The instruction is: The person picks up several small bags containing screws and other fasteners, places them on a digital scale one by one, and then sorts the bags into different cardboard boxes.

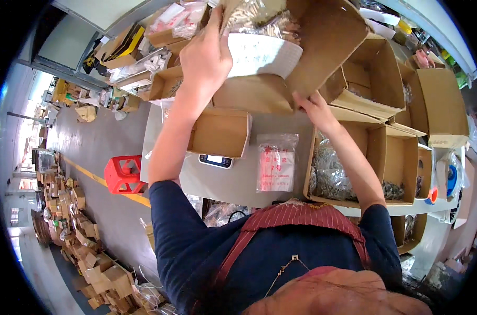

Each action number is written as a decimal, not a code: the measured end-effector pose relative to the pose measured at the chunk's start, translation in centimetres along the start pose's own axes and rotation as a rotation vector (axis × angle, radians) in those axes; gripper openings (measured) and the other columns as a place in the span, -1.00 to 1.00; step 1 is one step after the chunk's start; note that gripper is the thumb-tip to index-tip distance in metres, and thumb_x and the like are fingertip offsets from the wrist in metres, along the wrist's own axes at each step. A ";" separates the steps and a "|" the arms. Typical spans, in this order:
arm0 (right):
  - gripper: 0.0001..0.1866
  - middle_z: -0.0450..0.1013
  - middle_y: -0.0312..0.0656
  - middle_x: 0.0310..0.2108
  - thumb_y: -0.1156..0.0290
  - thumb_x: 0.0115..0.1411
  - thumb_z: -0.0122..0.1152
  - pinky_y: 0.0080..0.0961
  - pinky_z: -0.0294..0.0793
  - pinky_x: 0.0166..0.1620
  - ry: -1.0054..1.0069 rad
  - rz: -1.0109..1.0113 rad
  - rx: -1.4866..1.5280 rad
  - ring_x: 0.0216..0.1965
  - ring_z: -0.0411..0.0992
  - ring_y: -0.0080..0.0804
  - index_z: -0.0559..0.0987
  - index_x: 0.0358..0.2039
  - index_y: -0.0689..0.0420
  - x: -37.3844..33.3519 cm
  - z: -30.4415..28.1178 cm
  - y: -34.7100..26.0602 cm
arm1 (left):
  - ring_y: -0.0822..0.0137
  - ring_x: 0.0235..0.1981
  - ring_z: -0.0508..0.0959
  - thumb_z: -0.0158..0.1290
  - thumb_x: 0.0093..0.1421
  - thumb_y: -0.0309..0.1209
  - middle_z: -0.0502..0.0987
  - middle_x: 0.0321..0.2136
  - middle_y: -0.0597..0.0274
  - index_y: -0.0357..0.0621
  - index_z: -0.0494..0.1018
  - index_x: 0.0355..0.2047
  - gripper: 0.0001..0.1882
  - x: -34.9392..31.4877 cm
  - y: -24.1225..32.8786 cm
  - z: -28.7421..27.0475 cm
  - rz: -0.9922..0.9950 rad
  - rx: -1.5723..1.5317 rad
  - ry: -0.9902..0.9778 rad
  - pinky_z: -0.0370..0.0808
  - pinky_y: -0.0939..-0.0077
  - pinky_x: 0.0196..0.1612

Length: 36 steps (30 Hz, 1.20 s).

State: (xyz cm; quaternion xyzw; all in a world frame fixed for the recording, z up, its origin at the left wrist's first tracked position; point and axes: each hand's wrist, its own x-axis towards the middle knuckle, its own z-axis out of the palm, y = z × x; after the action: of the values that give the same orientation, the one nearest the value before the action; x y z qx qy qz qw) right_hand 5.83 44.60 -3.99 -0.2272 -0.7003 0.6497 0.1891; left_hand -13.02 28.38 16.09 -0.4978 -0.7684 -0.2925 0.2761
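Both my hands hold a large open cardboard box (254, 95) at the far side of the table. My left hand (207, 58) grips its left side, fingers closed on the edge. With closed fingers, my right hand (316, 108) pinches the box's near right corner, below a raised flap. Inside lie clear plastic bags (249, 13) of small parts and a white paper sheet (262, 55) with writing. Nearer me, a shallow cardboard tray (220, 134) rests on a small digital scale (216, 160). Right of it lies a stack of clear zip bags (276, 168) with red print.
Open cardboard boxes (346, 157) with bagged metal parts line the table's right side. More boxes (167, 81) and bags crowd the far left. On the floor at left are a red plastic stool (125, 174) and a long pile of cartons (99, 268).
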 end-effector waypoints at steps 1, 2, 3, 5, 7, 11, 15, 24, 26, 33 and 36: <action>-0.58 0.49 -0.26 -0.25 0.18 0.32 0.13 -0.54 0.42 -0.17 -0.007 -0.010 -0.027 -0.24 0.42 -0.53 0.40 0.05 0.20 1.8 0.0 0.7 | -0.03 -0.22 0.62 -0.03 0.31 -0.31 0.61 -0.24 -0.07 -0.08 0.32 0.22 -0.53 0.0 -0.6 0.7 0.155 -0.044 0.167 0.52 0.22 -0.19; -0.58 0.49 -0.26 -0.25 0.18 0.32 0.13 -0.54 0.42 -0.17 -0.019 -0.015 -0.026 -0.24 0.42 -0.53 0.40 0.05 0.20 3.3 -0.1 0.4 | 0.04 -0.13 0.62 -0.03 0.23 -0.49 0.58 -0.08 -0.05 -0.13 0.38 0.18 -0.53 -0.1 -1.5 1.4 0.265 0.018 0.259 0.54 0.31 -0.17; -0.57 0.49 -0.20 -0.20 0.19 0.32 0.12 -0.48 0.46 -0.11 -0.058 0.118 0.131 -0.16 0.44 -0.42 0.39 0.07 0.19 4.7 -0.4 0.1 | 0.04 -0.13 0.62 -0.03 0.23 -0.49 0.58 -0.08 -0.05 -0.13 0.38 0.18 -0.53 -0.5 -2.4 1.8 0.262 0.029 0.262 0.54 0.31 -0.17; -0.56 0.49 -0.15 -0.15 0.19 0.32 0.11 -0.41 0.49 -0.06 -0.090 0.249 0.291 -0.09 0.47 -0.31 0.38 0.10 0.17 7.3 -0.9 -0.1 | 0.10 -0.02 0.58 0.01 0.01 -0.63 0.54 0.00 0.00 -0.11 0.46 0.09 -0.44 -0.5 -2.9 2.6 0.552 0.094 0.284 0.53 0.34 0.00; -0.59 0.46 -0.04 -0.10 0.22 0.32 0.08 -0.19 0.53 0.00 0.070 0.438 0.576 -0.03 0.45 -0.13 0.37 0.11 0.13 9.4 -0.9 0.5 | 0.12 0.01 0.57 0.03 -0.04 -0.64 0.54 0.03 0.05 -0.11 0.50 0.07 -0.43 -1.4 -2.2 3.3 0.606 0.178 0.241 0.53 0.35 0.02; -0.57 0.42 0.01 -0.07 0.13 0.34 0.05 -0.09 0.57 -0.06 0.151 0.389 0.846 0.01 0.42 -0.11 0.38 0.08 0.14 13.5 0.2 4.1 | 0.15 0.08 0.53 0.06 0.02 -0.60 0.55 0.02 0.04 -0.13 0.53 0.04 -0.50 -2.5 -2.4 5.5 0.713 0.150 0.230 0.52 0.36 0.09; -0.48 0.46 -0.02 -0.08 0.00 0.29 0.10 -0.23 0.57 -0.07 0.104 0.369 0.919 -0.06 0.48 -0.18 0.45 0.03 0.19 17.1 -1.5 5.6 | 0.16 0.10 0.52 0.07 0.09 -0.56 0.56 0.00 0.07 -0.09 0.52 0.05 -0.55 -3.0 -2.7 6.6 0.772 0.085 0.200 0.54 0.39 0.08; -0.54 0.47 -0.02 -0.08 0.06 0.21 0.16 -0.22 0.56 -0.10 0.132 0.230 1.071 -0.07 0.48 -0.15 0.51 -0.02 0.13 19.7 -2.2 3.2 | 0.19 0.14 0.48 0.04 0.18 -0.51 0.53 0.06 0.21 -0.09 0.54 0.02 -0.63 -2.4 -0.4 5.5 0.946 -0.168 -0.065 0.46 0.24 0.20; -0.55 0.48 -0.03 -0.08 0.08 0.19 0.18 -0.22 0.56 -0.10 0.139 0.205 1.095 -0.07 0.48 -0.14 0.52 -0.03 0.12 19.3 -2.2 2.5 | 0.22 0.15 0.47 0.02 0.23 -0.47 0.52 0.08 0.22 -0.14 0.51 0.06 -0.62 -2.7 -0.2 4.9 0.975 -0.156 -0.118 0.41 0.25 0.25; -0.59 0.49 -0.03 -0.09 0.13 0.13 0.23 -0.22 0.55 -0.12 0.148 0.048 1.196 -0.08 0.48 -0.11 0.56 -0.07 0.07 17.1 -2.1 -3.2 | 0.35 0.19 0.44 0.04 0.24 -0.40 0.47 0.15 0.28 -0.13 0.44 0.15 -0.55 -2.5 2.4 2.3 1.271 -0.121 -0.161 0.26 0.39 0.34; -0.61 0.49 -0.03 -0.09 0.15 0.10 0.25 -0.22 0.54 -0.13 0.140 -0.053 1.242 -0.09 0.48 -0.10 0.58 -0.09 0.05 15.5 -2.0 -7.6 | 0.33 0.30 0.29 0.10 0.18 -0.28 0.36 0.24 0.33 0.24 0.47 0.15 -0.53 -0.8 1.7 1.7 1.309 0.082 0.019 0.01 0.14 0.43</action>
State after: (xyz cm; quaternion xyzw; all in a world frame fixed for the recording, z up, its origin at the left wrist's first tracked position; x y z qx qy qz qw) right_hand -6.38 54.62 3.24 -0.0994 -0.1833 0.9143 0.3472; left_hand -11.42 29.67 14.64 -0.8491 -0.3145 -0.0389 0.4226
